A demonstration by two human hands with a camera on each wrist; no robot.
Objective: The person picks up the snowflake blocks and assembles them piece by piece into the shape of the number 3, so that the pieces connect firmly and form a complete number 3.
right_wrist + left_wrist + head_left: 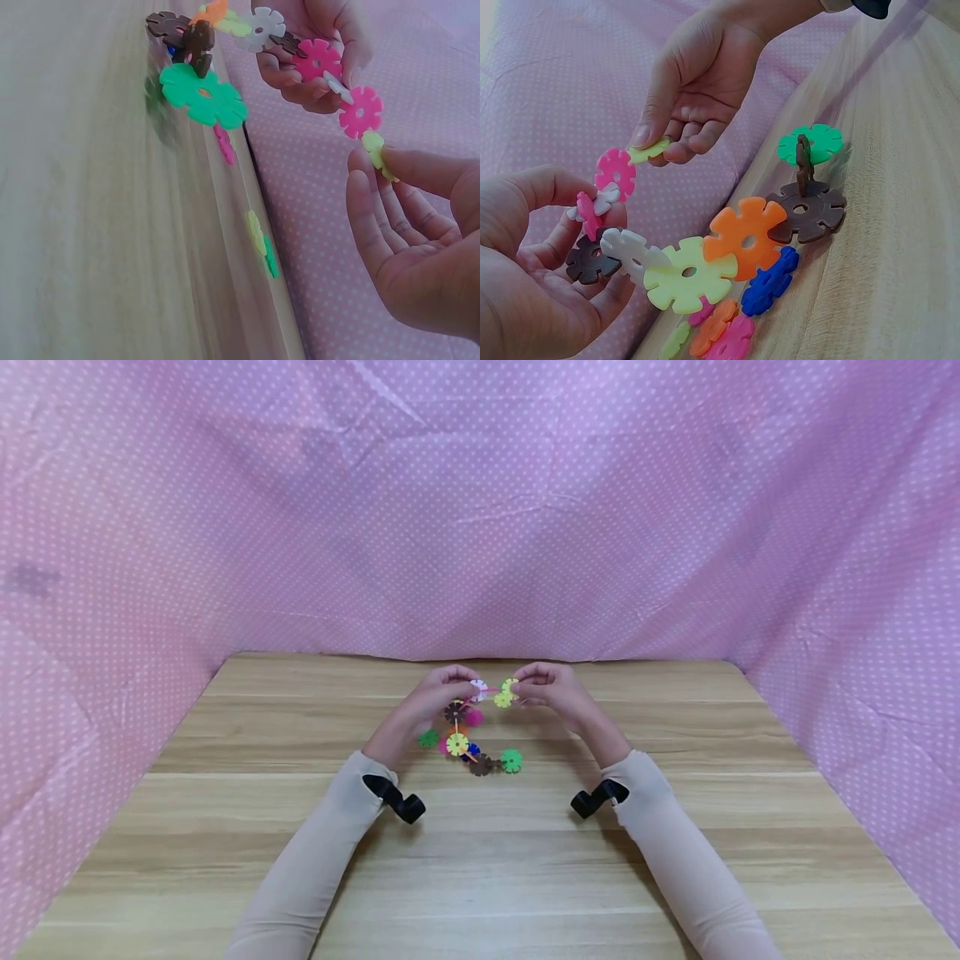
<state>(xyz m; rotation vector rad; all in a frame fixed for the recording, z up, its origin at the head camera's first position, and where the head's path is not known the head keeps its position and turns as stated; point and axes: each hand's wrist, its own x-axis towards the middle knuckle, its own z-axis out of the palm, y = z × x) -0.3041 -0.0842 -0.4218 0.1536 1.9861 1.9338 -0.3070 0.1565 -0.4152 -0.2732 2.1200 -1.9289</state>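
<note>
A chain of notched plastic snowflake discs, with a yellow disc (690, 274) and an orange disc (747, 238) in it, curves between my left hand and the tabletop. My left hand (435, 695) grips the chain near its upper end, around a white disc (478, 690) and a pink disc (589, 216). Beyond them stands another pink disc (361, 112). My right hand (558, 692) pinches a yellow-green disc (377, 156) between thumb and fingers, its edge at that pink disc. The chain's other end, brown discs (807, 212) and a green disc (202, 96), is low over the table.
Loose discs lie on the wooden table (495, 877) beneath and beside the chain, among them a blue one (770, 280), a pink one (475, 717) and a green one (428, 738). A pink dotted cloth (480, 527) hangs behind the table and at both sides.
</note>
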